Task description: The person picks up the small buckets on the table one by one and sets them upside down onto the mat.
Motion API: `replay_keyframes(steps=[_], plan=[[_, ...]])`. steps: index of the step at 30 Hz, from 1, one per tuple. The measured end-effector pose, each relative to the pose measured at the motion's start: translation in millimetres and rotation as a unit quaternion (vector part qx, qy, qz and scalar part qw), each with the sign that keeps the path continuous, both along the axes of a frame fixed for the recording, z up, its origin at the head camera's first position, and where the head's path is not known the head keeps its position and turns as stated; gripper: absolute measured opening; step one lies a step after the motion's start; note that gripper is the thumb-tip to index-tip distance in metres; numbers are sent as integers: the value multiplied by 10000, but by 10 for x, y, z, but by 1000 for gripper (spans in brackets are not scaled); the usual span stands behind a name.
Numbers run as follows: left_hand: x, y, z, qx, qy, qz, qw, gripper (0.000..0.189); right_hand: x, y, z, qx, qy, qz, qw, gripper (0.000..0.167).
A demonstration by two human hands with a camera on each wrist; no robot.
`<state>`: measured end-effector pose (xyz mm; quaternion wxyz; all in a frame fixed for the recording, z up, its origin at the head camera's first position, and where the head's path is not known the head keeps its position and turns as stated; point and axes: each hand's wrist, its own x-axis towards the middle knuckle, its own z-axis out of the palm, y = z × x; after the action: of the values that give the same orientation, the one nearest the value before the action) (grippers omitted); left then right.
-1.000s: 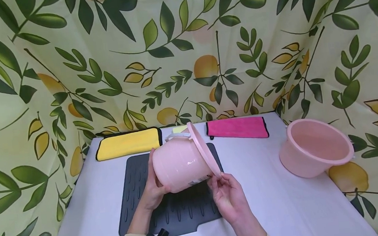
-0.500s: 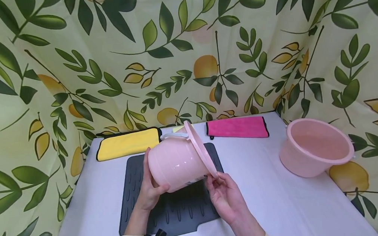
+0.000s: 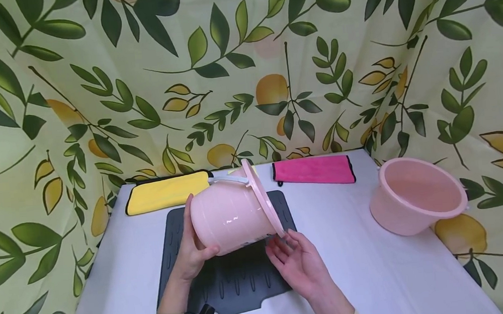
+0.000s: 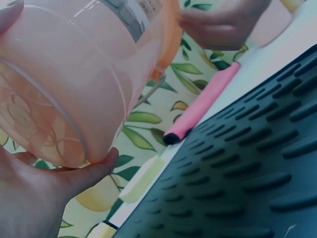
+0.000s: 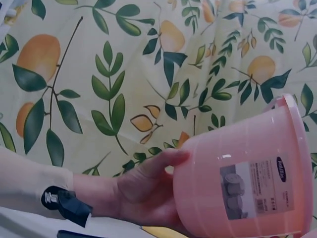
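A pink plastic bucket (image 3: 231, 216) is held tilted on its side above the dark grey ridged mat (image 3: 234, 295), its rim toward the right. My left hand (image 3: 190, 254) grips it round the base, with the thumb below. At the lower edge of the rim is my right hand (image 3: 301, 267), palm up, fingers loosely bent and apart; its fingertips are at or just touching the rim. A grey handle (image 3: 228, 179) lies along the bucket's upper side. In the right wrist view a printed label (image 5: 257, 191) shows on the wall. The bucket's inside is hidden.
A second pink tub (image 3: 400, 209) stands at the table's right edge. Along the back lie a folded yellow cloth (image 3: 167, 192) and a folded magenta cloth (image 3: 313, 171), both edged in black. A pale yellow item (image 4: 141, 178) lies between them. Leaf-patterned fabric surrounds the table.
The bucket and my left hand have shifted slightly left. My right fingers, earlier pinching the lower rim, have loosened and spread apart beneath it.
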<state>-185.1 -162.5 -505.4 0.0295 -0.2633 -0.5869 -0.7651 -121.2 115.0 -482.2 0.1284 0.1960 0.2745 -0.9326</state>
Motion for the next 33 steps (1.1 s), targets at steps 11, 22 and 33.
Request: replay_keyframes(steps=[11,22,33], plan=[[46,-272,57,-271,-209,268,9991,129,-48,254,-81,734,226,-518,9957,66],[153,-652,175,-655,-454,669,9946,133,-77,629,-123,234,160,-914,9954,58],[261,-1055,272,-857,-371,1004,9906,137,0,1047,-112,-381,303,-1278,9906,41]])
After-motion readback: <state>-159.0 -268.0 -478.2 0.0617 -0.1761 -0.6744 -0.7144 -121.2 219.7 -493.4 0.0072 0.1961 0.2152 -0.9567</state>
